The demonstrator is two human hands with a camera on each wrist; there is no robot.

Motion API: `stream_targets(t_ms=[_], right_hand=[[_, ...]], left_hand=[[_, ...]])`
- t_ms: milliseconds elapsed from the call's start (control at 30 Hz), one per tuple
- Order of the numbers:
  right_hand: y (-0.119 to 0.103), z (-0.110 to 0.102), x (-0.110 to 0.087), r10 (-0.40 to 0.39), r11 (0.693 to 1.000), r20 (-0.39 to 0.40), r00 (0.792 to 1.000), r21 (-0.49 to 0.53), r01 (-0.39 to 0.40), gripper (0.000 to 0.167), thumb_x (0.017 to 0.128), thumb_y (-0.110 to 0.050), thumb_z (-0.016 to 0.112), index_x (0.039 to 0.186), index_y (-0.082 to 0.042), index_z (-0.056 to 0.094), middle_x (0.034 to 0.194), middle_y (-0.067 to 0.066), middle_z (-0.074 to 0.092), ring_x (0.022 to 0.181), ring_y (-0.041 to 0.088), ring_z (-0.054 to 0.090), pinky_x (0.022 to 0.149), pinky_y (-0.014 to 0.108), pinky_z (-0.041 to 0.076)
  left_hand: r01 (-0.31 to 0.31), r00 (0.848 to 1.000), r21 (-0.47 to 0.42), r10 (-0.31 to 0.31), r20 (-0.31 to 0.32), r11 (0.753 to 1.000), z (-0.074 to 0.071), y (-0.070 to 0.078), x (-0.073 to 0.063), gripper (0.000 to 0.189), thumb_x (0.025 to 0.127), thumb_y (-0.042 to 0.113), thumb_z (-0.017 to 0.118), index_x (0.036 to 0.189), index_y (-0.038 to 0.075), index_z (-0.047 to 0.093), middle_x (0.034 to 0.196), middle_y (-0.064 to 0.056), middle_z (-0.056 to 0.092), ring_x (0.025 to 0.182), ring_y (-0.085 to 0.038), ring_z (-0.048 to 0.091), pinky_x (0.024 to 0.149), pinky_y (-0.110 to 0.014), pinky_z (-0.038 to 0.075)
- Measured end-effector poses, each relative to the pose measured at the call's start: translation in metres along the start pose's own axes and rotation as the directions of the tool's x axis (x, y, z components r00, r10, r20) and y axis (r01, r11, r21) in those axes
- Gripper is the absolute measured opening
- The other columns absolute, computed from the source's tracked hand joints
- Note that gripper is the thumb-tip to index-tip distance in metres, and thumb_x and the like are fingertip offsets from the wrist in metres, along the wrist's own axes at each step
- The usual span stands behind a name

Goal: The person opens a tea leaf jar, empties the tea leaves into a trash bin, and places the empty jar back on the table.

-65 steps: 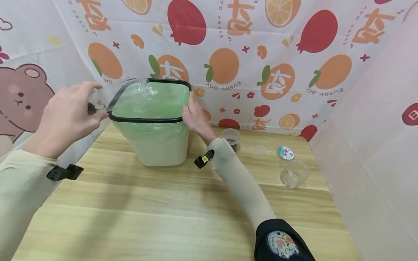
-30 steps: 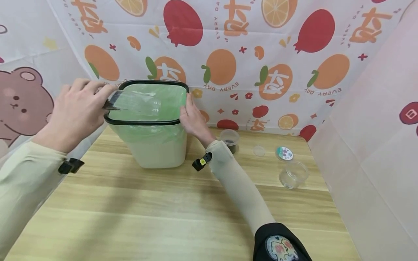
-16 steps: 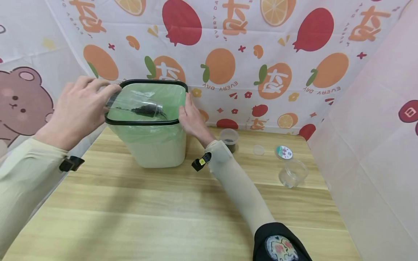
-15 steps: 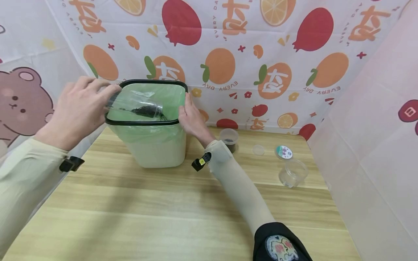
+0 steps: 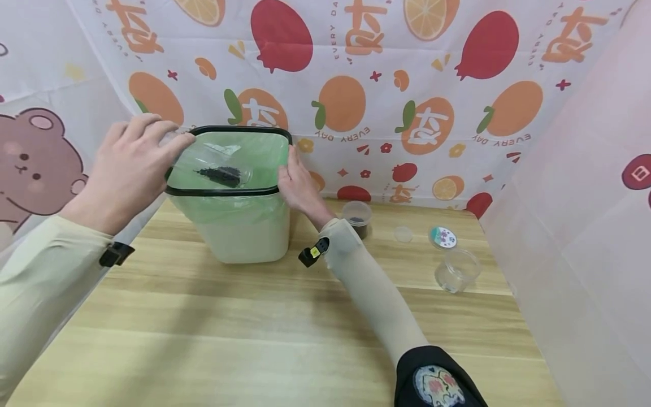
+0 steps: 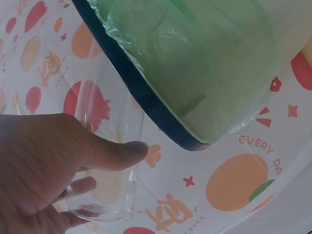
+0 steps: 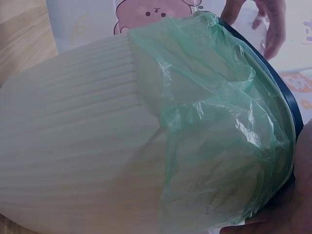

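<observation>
In the head view a cream trash bin with a black rim and green bag liner stands at the back left of the table. My left hand grips the base end of a clear plastic jar, tilted with its mouth over the bin's opening. Dark, loose leaf-like bits show as a clump near the jar's mouth end. The left wrist view has the thumb along the jar's side and fingers around the back. My right hand holds the bin's right rim; its fingers are partly hidden there.
Right of the bin stand a small clear cup with dark contents, a thin clear disc, a round printed lid and a clear round tub. A fruit-patterned cloth hangs close behind the bin.
My left hand has moved right and tipped the jar mouth-down over the bin. The dark bits have slid from its base towards its mouth. My right hand stays at the rim.
</observation>
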State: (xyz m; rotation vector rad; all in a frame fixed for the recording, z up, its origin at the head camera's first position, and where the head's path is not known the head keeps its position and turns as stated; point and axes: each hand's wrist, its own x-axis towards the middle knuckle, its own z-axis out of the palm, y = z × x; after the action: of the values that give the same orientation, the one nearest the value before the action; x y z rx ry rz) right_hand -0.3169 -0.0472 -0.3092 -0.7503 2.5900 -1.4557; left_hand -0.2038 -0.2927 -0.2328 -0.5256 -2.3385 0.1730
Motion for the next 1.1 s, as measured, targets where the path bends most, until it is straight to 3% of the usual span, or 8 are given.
stream_targets(t_ms=[300, 600, 867, 1100], right_hand=[[-0.001, 0.0, -0.001, 0.041, 0.999, 0.014, 0.999, 0.007, -0.041, 0.063, 0.11, -0.035, 0.021, 0.163, -0.017, -0.007, 0.171, -0.008, -0.012, 0.159, 0.009, -0.006, 0.131, 0.029, 0.003], [-0.001, -0.001, -0.001, 0.03, 1.0, 0.01, 0.999, 0.006, -0.03, 0.063, 0.11, -0.034, 0.021, 0.164, -0.018, -0.007, 0.171, -0.008, -0.013, 0.161, 0.013, -0.004, 0.131, 0.031, 0.003], [0.0, 0.0, -0.002, 0.033, 0.999, 0.015, 0.999, 0.008, -0.033, 0.063, 0.11, -0.034, 0.021, 0.164, -0.017, -0.007, 0.171, -0.008, -0.012, 0.161, 0.013, -0.003, 0.131, 0.03, 0.004], [0.0, -0.001, -0.002, 0.029, 0.999, 0.009, 1.0, 0.015, -0.029, 0.062, 0.11, -0.034, 0.021, 0.164, -0.017, -0.007, 0.171, -0.008, -0.013, 0.161, 0.013, -0.004, 0.131, 0.03, 0.003]], left_hand=[[-0.07, 0.997, 0.035, 0.072, -0.034, 0.997, -0.001, 0.009, 0.01, 0.05, 0.086, -0.022, 0.044, 0.123, 0.006, 0.061, 0.125, -0.025, 0.061, 0.125, -0.044, 0.048, 0.094, -0.065, 0.043], [-0.105, 0.994, 0.056, 0.105, -0.002, 0.993, 0.0, 0.016, 0.019, 0.044, 0.09, -0.022, 0.046, 0.12, 0.005, 0.063, 0.127, -0.027, 0.06, 0.131, -0.045, 0.046, 0.109, -0.061, 0.038], [-0.109, 0.994, 0.075, 0.107, 0.037, 0.991, 0.001, 0.016, 0.022, 0.048, 0.088, -0.025, 0.048, 0.122, 0.005, 0.065, 0.132, -0.027, 0.057, 0.136, -0.045, 0.042, 0.111, -0.062, 0.036], [-0.16, 0.987, 0.091, 0.159, 0.011, 0.983, 0.0, 0.018, 0.029, 0.046, 0.088, -0.024, 0.047, 0.119, 0.004, 0.065, 0.132, -0.028, 0.057, 0.137, -0.045, 0.041, 0.115, -0.058, 0.035]])
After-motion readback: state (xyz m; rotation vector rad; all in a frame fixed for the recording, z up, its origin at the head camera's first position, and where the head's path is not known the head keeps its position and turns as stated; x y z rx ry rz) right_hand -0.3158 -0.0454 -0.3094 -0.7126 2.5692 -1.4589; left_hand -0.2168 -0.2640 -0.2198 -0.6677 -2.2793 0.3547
